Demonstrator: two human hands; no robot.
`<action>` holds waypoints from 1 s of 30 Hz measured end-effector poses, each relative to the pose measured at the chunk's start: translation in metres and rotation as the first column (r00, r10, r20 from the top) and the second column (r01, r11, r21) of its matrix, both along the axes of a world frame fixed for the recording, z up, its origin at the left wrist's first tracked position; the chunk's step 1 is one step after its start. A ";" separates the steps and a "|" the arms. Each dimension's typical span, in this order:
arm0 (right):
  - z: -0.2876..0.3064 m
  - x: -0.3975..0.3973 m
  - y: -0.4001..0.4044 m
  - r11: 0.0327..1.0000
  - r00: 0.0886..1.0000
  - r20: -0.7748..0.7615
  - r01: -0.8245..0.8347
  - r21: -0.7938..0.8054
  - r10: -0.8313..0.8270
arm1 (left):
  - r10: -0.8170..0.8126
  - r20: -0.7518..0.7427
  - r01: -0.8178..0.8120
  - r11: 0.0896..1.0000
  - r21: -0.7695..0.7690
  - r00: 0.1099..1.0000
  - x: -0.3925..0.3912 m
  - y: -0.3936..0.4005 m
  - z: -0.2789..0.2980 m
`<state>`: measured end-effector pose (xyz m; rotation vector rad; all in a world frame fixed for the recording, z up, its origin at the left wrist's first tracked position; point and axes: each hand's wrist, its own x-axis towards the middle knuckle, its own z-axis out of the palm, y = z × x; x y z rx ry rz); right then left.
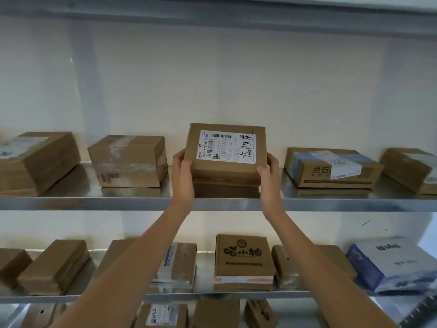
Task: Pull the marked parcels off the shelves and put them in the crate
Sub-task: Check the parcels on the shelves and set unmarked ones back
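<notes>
A brown cardboard parcel (225, 152) with a white shipping label and black handwritten marks sits at the middle of the upper metal shelf (94, 203), its labelled top tilted toward me. My left hand (181, 170) grips its left side, and my right hand (268, 172) grips its right side. Both arms reach up across the lower shelf. No crate is in view.
Other cardboard parcels (128, 159) lie left and right on the upper shelf, one with blue tape (331, 168). The lower shelf (208, 295) carries several boxes, a printed carton (243, 256) and a blue-grey mailer bag (390, 263). More parcels sit below.
</notes>
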<state>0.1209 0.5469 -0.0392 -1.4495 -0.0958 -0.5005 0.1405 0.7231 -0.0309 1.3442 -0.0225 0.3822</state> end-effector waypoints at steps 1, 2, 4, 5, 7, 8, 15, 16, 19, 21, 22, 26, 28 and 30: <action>0.000 0.000 0.001 1.000 1.000 -0.002 0.001 -0.002 -0.001 | -0.003 -0.004 0.003 1.000 0.002 1.000 0.001 0.001 0.000; 0.000 0.001 0.002 1.000 1.000 -0.005 -0.001 0.004 0.001 | -0.011 -0.005 0.011 1.000 -0.002 1.000 0.001 0.002 0.000; 0.001 0.002 0.003 1.000 1.000 -0.003 0.000 0.009 0.000 | -0.015 -0.009 0.015 1.000 0.002 1.000 0.001 0.003 -0.001; 0.001 0.003 0.002 1.000 1.000 0.000 -0.001 0.009 0.001 | -0.012 -0.005 0.012 1.000 0.010 1.000 0.000 0.004 -0.001; 0.000 0.003 0.002 1.000 1.000 -0.004 0.002 0.014 -0.002 | -0.008 -0.005 0.008 1.000 0.026 1.000 0.000 0.003 -0.001; -0.001 0.003 0.001 1.000 1.000 -0.013 0.006 0.015 -0.006 | -0.007 -0.009 0.008 0.999 0.036 1.000 0.001 0.003 -0.001; 0.004 0.007 -0.005 0.999 0.990 -0.139 0.034 0.017 -0.031 | -0.137 -0.137 0.145 0.988 0.054 0.981 -0.008 -0.001 0.006; 0.004 0.009 -0.005 0.999 0.986 -0.161 0.040 0.007 -0.038 | -0.131 -0.149 0.144 0.987 0.077 0.980 -0.007 0.000 0.006; 0.004 0.013 -0.002 0.997 0.980 -0.183 0.077 -0.031 -0.081 | -0.132 -0.177 0.163 0.972 0.171 0.975 -0.008 0.002 0.008; 0.006 0.013 0.001 0.994 0.980 -0.166 0.108 -0.018 -0.110 | -0.136 -0.181 0.184 0.942 0.282 0.974 -0.009 0.001 0.011; 0.007 0.013 0.002 0.991 0.979 -0.157 0.131 -0.005 -0.131 | -0.121 -0.159 0.168 0.932 0.322 0.980 -0.009 0.002 0.011; 0.008 0.009 0.001 0.923 0.924 -0.102 0.377 0.080 -0.368 | -0.007 -0.093 0.033 0.960 0.279 0.996 -0.028 0.017 0.022; 0.011 0.001 0.016 0.870 0.875 0.026 0.478 0.122 -0.484 | 0.003 0.003 -0.003 0.948 0.318 1.000 -0.040 0.039 0.025; 0.018 -0.012 0.049 0.867 0.830 0.256 0.491 0.090 -0.496 | 0.091 0.204 -0.162 0.917 0.365 0.975 -0.050 0.070 0.034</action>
